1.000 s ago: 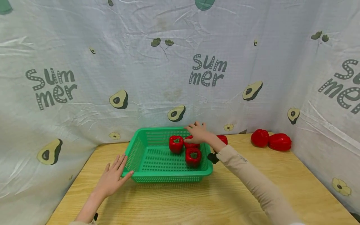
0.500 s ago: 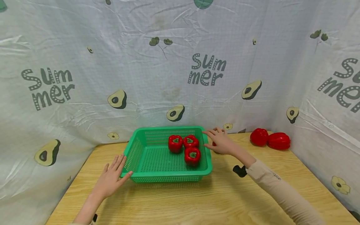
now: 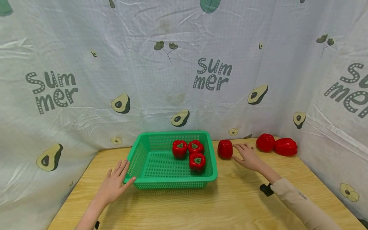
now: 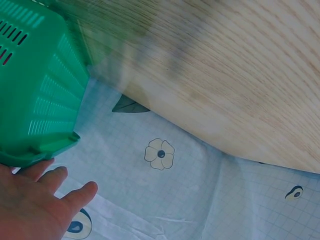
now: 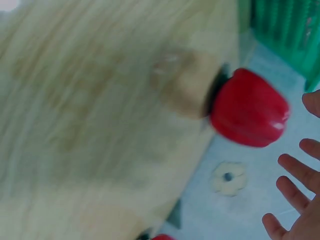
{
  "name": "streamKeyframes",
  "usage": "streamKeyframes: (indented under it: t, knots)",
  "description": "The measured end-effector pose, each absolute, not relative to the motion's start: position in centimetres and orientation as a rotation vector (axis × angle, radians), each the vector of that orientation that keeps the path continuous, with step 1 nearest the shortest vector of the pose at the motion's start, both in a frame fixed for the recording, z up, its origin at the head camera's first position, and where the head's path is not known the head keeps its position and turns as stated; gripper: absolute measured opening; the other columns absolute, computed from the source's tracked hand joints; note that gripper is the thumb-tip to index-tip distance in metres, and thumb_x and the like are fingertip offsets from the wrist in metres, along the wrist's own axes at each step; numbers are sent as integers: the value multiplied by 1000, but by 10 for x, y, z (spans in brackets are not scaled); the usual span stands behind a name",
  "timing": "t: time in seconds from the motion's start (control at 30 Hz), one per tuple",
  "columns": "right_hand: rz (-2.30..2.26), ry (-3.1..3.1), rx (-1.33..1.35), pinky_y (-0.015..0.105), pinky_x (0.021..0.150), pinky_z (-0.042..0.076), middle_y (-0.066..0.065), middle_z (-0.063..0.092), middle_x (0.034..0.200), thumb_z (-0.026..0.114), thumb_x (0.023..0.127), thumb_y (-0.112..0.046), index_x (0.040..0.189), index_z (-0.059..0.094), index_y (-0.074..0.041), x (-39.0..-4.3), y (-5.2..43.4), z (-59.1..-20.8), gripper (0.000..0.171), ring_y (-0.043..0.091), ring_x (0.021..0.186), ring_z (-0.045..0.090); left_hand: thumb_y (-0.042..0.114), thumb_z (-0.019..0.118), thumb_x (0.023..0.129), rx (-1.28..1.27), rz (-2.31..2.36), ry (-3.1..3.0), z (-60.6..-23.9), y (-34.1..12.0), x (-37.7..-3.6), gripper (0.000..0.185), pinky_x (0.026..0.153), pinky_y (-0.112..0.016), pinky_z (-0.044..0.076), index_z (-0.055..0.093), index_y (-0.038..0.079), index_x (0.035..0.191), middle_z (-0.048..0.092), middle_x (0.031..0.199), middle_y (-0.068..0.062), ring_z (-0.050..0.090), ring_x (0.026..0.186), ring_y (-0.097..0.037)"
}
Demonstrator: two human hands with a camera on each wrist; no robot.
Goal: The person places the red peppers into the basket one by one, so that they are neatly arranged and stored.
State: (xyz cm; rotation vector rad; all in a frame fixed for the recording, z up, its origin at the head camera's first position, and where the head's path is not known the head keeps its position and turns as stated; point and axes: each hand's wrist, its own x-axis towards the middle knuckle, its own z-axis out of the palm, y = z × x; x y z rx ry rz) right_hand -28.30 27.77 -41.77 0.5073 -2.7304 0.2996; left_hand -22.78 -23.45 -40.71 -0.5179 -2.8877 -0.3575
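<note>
A green plastic basket (image 3: 175, 179) stands on the table with three red bell peppers inside, one of them the front bell pepper (image 3: 197, 162). My left hand (image 3: 112, 183) rests on the basket's left rim with its fingers straight; the left wrist view shows the fingers (image 4: 55, 177) at the rim. Just right of the basket a single red bell pepper (image 3: 225, 149) sits on the table. Beside that pepper's right side is my right hand (image 3: 248, 157), fingers spread. In the right wrist view the hand (image 5: 305, 200) holds nothing, and the pepper (image 5: 250, 109) is apart from it.
Two more red bell peppers, an upright one (image 3: 265, 142) and one lying on its side (image 3: 286, 146), sit at the table's back right corner. A printed cloth (image 3: 161, 80) hangs behind and at both sides. The wooden table (image 3: 184, 209) extends in front of the basket.
My right hand has moved right, from above the peppers in the basket, past its right rim, to the far side of the single pepper, uncovering it. The left hand stays on the rim.
</note>
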Motion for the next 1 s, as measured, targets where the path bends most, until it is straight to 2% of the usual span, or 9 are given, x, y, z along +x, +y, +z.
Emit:
streamKeyframes:
  t: [0.27, 0.4, 0.57, 0.8, 1.0]
  knots:
    - [336, -2791, 389, 60, 76, 32, 24, 49, 121, 64, 80, -29, 127, 43, 3, -294, 294, -432, 60, 43, 106, 39, 49, 44, 89, -511, -374, -2889, -407, -234, -228, 74, 100, -64, 18, 25, -1, 140, 21, 146, -20, 19, 134, -39]
    - [405, -2835, 333, 66, 80, 29, 27, 45, 126, 65, 79, -35, 131, 37, 3, -304, 294, -439, 70, 47, 111, 35, 48, 45, 89, -510, -371, -2881, -408, -234, -228, 73, 100, -64, 18, 26, -1, 140, 22, 146, -20, 20, 134, -39]
    - [505, -2902, 285, 71, 86, 24, 27, 40, 131, 64, 78, -44, 135, 31, 4, -316, 289, -445, 82, 45, 114, 31, 48, 45, 88, -503, -364, -2881, -408, -235, -227, 73, 99, -64, 19, 27, -1, 139, 23, 146, -20, 21, 134, -39]
    - [588, -2951, 210, 70, 87, 22, 30, 43, 128, 65, 75, -48, 136, 27, 3, -332, 276, -448, 89, 44, 113, 30, 50, 44, 89, -504, -371, -2879, -409, -235, -227, 73, 100, -64, 19, 27, 0, 140, 23, 146, -20, 20, 134, -38]
    - [625, -2952, 185, 62, 84, 25, 28, 46, 125, 65, 76, -46, 134, 27, 4, -342, 269, -452, 85, 41, 109, 33, 49, 44, 89, -500, -374, -2876, -409, -235, -225, 73, 100, -64, 19, 27, 0, 140, 23, 146, -20, 20, 134, -38]
